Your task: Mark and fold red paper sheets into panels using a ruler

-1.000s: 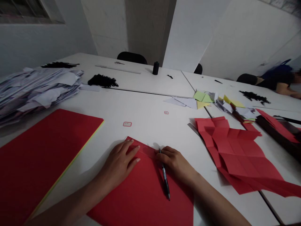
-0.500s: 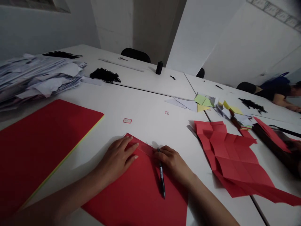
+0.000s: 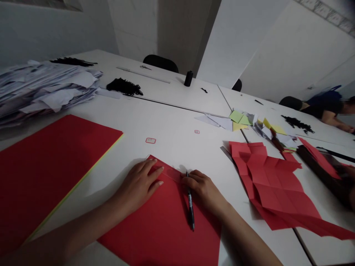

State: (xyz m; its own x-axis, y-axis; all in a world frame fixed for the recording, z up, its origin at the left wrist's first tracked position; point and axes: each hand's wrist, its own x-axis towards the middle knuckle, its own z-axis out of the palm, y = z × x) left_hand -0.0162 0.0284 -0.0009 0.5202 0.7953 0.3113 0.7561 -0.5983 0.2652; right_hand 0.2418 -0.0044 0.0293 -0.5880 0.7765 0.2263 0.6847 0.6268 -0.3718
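Observation:
A sheet of red paper (image 3: 166, 229) lies in front of me, its far edge under both hands. Along that edge rests a clear strip (image 3: 172, 173) that looks like a transparent ruler. My left hand (image 3: 140, 181) is flat on the strip's left end, fingers spread. My right hand (image 3: 203, 188) has its thumb and fingers closed around a black pen (image 3: 191, 212) near the strip's right end. The pen's other end slants back toward me over the sheet. The fingertips of the right hand are partly hidden.
A red and yellow paper stack (image 3: 69, 159) lies left, with a heap of white papers (image 3: 55, 87) behind. Creased red paper (image 3: 277, 184) spreads at right near green and yellow scraps (image 3: 241, 118). Black cord (image 3: 124, 87) and a black spool (image 3: 188, 78) stand farther back. Another person's arm (image 3: 334, 120) is far right.
Both hands, the pen and the red sheet keep their places. Only the camera view has shifted slightly.

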